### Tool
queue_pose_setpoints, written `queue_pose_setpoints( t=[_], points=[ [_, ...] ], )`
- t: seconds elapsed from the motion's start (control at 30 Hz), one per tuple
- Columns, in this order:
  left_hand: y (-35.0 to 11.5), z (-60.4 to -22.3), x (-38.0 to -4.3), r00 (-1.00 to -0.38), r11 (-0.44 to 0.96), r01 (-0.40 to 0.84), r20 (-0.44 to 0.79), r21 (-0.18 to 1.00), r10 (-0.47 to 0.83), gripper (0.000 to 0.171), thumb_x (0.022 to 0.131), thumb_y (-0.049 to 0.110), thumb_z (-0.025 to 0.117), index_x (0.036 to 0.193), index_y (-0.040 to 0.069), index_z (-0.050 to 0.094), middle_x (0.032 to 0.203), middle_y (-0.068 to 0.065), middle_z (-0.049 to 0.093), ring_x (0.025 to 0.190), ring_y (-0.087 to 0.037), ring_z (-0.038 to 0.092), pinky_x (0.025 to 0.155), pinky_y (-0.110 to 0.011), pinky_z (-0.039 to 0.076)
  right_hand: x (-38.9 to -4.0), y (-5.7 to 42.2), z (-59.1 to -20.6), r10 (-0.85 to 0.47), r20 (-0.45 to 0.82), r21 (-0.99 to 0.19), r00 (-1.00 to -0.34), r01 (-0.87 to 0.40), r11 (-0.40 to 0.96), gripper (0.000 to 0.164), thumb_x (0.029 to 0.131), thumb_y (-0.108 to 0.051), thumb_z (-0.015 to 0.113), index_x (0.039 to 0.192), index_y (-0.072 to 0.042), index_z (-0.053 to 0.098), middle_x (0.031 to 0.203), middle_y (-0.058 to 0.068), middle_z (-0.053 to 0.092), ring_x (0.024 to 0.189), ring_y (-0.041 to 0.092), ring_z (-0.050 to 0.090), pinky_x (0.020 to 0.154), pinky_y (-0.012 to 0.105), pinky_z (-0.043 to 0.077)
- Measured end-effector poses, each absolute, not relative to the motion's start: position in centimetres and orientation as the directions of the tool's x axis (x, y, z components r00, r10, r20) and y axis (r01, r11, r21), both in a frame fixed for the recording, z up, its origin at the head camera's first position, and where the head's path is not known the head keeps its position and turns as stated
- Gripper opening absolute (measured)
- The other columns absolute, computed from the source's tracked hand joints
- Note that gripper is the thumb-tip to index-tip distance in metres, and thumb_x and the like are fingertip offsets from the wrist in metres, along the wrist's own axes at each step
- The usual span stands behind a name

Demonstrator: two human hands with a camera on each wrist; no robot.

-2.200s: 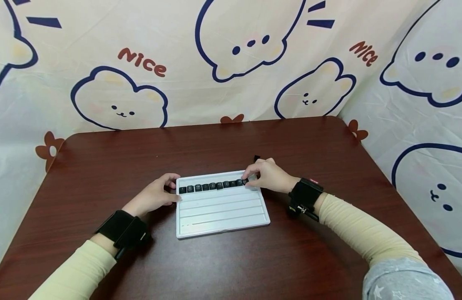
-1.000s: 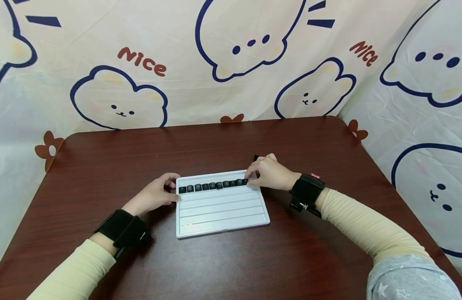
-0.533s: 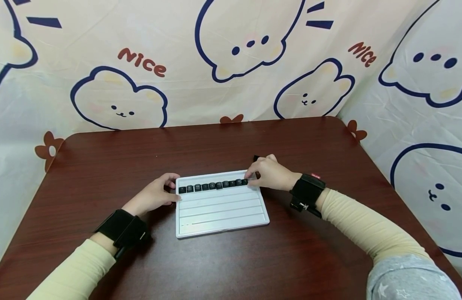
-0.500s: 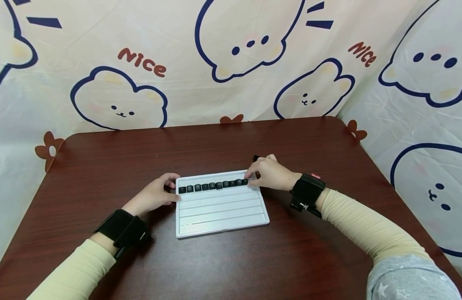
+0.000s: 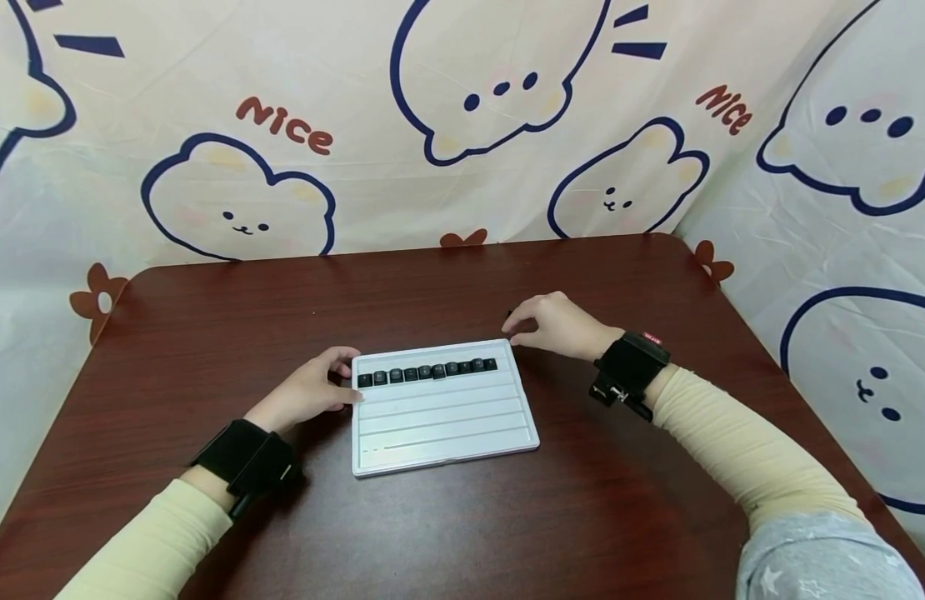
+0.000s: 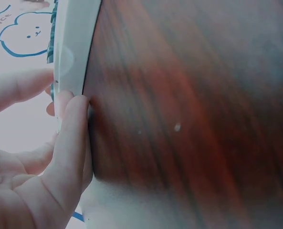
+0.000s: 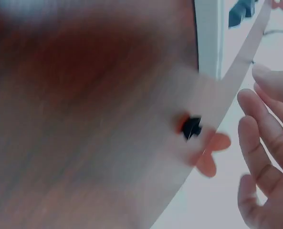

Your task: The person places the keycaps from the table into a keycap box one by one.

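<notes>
While the left hand [image 5: 307,393] grips the white tray [image 5: 443,425] at its 9 o'clock edge, the right hand [image 5: 556,325] hovers off its 1 o'clock corner.
Tray long axis and keycap row [image 5: 427,372] run 9-to-3, mid-table [image 5: 207,333]. Only the right wrist view shows a loose keycap [image 7: 192,127] beyond relaxed, spread fingers [image 7: 256,138], holding nothing.

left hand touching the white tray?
Touching. The left wrist view shows the fingers pressed against the edge of the white tray; the head view shows the left hand at the tray's left side.
</notes>
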State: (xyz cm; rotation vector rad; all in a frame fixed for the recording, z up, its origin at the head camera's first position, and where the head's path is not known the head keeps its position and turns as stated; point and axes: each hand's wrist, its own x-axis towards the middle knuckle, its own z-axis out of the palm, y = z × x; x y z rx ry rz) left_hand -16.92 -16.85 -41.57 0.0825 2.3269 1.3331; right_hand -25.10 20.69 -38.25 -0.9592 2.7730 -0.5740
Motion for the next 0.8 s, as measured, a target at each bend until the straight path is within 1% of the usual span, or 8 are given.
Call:
queue_pose_setpoints(
  t=[0.1, 0.23, 0.37, 0.6, 0.8],
  points=[
    [-16.9, -41.7, -16.9, -0.896, 0.529, -0.169, -0.353, 0.831, 0.269, 0.063, 0.091, 0.002, 0.074, 0.145, -0.004, 0.044, 0.12, -0.021, 0.048, 0.101, -0.03, 0.053, 0.077, -0.034, 0.055, -25.9, 21.4, -38.1, -0.587, -0.037, -0.439, -0.809, -0.514, 0.737, 0.02, 0.091, -0.007, 0.078, 0.111, -0.006, 0.078, 0.111, 0.008, 0.073, 0.108, 0.025, 0.066, 0.093, 0.044, 0.054],
    [-17.0, -41.8, -17.0, -0.898, 0.526, -0.165, -0.348, 0.834, 0.27, 0.062, 0.09, 0.001, 0.074, 0.145, -0.004, 0.044, 0.119, -0.02, 0.048, 0.099, -0.03, 0.054, 0.076, -0.034, 0.055, -26.9, 22.1, -38.1, -0.539, -0.063, -0.454, -0.84, -0.456, 0.765, 0.022, 0.093, -0.004, 0.074, 0.115, -0.004, 0.076, 0.114, 0.01, 0.072, 0.112, 0.027, 0.064, 0.096, 0.045, 0.052],
    [-17.0, -41.9, -17.1, -0.9, 0.524, -0.159, -0.341, 0.837, 0.272, 0.062, 0.09, 0.001, 0.074, 0.144, -0.004, 0.044, 0.118, -0.02, 0.048, 0.098, -0.029, 0.054, 0.076, -0.034, 0.055, -27.8, 22.3, -38.0, -0.502, -0.089, -0.461, -0.86, -0.411, 0.786, 0.022, 0.094, 0.0, 0.072, 0.115, -0.003, 0.075, 0.114, 0.011, 0.072, 0.111, 0.028, 0.064, 0.095, 0.046, 0.052],
    [-17.1, -41.9, -17.2, -0.902, 0.527, -0.148, -0.333, 0.837, 0.276, 0.062, 0.089, 0.0, 0.075, 0.144, -0.004, 0.045, 0.117, -0.02, 0.049, 0.098, -0.029, 0.054, 0.075, -0.034, 0.055, -28.9, 21.7, -38.2, -0.49, -0.121, -0.445, -0.863, -0.394, 0.804, 0.022, 0.091, 0.001, 0.074, 0.113, -0.002, 0.076, 0.115, 0.013, 0.071, 0.11, 0.03, 0.063, 0.096, 0.047, 0.052],
    [-17.0, -41.9, -17.1, -0.901, 0.526, -0.159, -0.34, 0.835, 0.269, 0.063, 0.089, 0.0, 0.075, 0.144, -0.004, 0.045, 0.118, -0.021, 0.049, 0.095, -0.028, 0.056, 0.075, -0.035, 0.056, -29.5, 20.9, -38.6, -0.502, -0.159, -0.432, -0.85, -0.397, 0.81, 0.023, 0.09, 0.0, 0.076, 0.113, -0.002, 0.076, 0.115, 0.014, 0.07, 0.104, 0.029, 0.062, 0.093, 0.045, 0.052]
  ],
)
